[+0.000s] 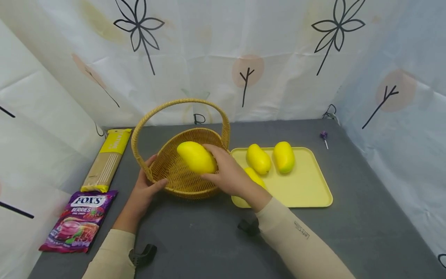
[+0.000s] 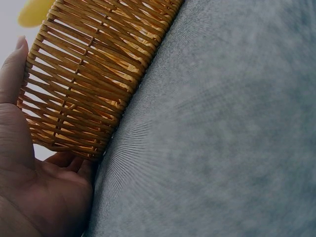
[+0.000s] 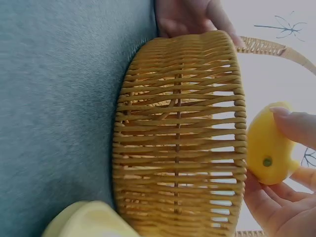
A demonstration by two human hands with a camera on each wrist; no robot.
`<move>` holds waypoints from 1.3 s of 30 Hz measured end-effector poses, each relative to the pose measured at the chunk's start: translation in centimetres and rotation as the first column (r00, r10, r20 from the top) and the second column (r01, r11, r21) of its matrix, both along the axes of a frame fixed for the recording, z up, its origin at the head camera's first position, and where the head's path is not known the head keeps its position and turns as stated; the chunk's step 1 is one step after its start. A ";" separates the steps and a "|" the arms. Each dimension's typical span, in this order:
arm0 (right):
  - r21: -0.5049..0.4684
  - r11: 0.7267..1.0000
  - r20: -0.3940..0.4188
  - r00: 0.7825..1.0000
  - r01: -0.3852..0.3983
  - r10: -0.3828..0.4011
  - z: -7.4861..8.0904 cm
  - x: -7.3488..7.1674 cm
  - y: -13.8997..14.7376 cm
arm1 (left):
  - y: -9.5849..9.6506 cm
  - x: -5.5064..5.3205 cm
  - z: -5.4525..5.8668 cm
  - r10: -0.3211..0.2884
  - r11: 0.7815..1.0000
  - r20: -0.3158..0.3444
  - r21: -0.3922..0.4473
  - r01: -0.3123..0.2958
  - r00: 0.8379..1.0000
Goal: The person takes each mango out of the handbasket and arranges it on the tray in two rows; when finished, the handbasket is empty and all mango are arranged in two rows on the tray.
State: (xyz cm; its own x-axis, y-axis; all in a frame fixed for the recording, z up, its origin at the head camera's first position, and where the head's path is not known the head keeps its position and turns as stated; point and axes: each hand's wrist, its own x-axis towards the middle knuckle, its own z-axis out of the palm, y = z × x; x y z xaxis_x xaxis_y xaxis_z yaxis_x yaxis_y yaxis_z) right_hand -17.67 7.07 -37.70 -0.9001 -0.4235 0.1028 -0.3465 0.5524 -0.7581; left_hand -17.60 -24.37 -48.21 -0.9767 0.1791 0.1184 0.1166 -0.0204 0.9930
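A yellow mango [image 1: 196, 157] hangs over the mouth of a wicker basket [image 1: 189, 193], above the rim in the right wrist view. My right hand [image 1: 232, 174] grips it between thumb and fingers. On the basket's left side my left hand [image 1: 142, 195] holds the wall by the handle's foot, thumb at the rim and fingers around the outside. The basket's woven side [image 2: 94, 74] stands on the cloth in the left wrist view. Several mangoes, such as the upright one [image 1: 283, 157], lie on a yellow tray [image 1: 299, 190]; my right forearm partly covers one of them [image 1: 254, 176].
Along the left edge lie a pack of noodles [image 1: 107, 161] and a purple candy bag [image 1: 77, 223]. A lollipop [image 1: 324, 138] lies at the back right. The basket's tall handle [image 1: 184, 100] arches up. Patterned curtains [image 1: 278, 89] border the grey tabletop [image 1: 202, 240].
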 end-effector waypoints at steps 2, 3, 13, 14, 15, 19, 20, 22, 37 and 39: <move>-0.014 1.000 -0.006 1.000 -0.004 0.004 0.0 0.6 0.7 | 0.0 0.0 0.0 -0.001 1.000 -0.002 0.011 0.001 1.000; -0.019 1.000 -0.009 1.000 -0.006 0.006 0.0 0.9 1.1 | 0.0 0.0 -0.1 -0.001 1.000 -0.002 0.013 0.001 1.000; -0.097 0.995 -0.008 1.000 0.022 -0.023 -0.6 3.4 5.2 | -0.2 0.2 -0.3 0.006 1.000 0.000 0.017 -0.006 1.000; -0.098 0.995 -0.010 0.999 0.030 -0.031 -0.7 3.7 5.7 | -0.2 0.1 -0.3 0.005 1.000 -0.001 0.019 -0.005 1.000; -0.094 0.995 -0.016 0.999 0.038 -0.039 -0.8 3.9 6.1 | -0.2 0.1 -0.3 0.003 1.000 -0.002 0.022 -0.003 1.000; -0.101 0.992 -0.042 0.996 0.075 -0.079 -1.6 4.7 7.9 | -0.3 0.1 -0.4 0.000 1.000 -0.008 0.028 0.000 1.000; -0.103 0.991 -0.053 0.995 0.084 -0.089 -1.8 4.9 8.4 | -0.3 0.0 -0.4 0.002 1.000 -0.010 0.025 -0.001 1.000; -0.105 0.990 -0.072 0.992 0.099 -0.107 -2.3 5.3 9.3 | -0.3 0.0 -0.4 0.002 1.000 -0.009 0.027 -0.002 1.000; -0.059 0.969 -0.067 0.967 0.241 -0.245 -4.1 7.2 16.1 | 0.0 0.1 -0.2 -0.006 0.999 0.000 0.040 0.006 1.000; -0.059 0.961 -0.032 0.962 0.269 -0.271 -4.3 7.2 16.9 | 0.0 0.0 -0.1 -0.008 0.999 -0.001 0.037 0.008 1.000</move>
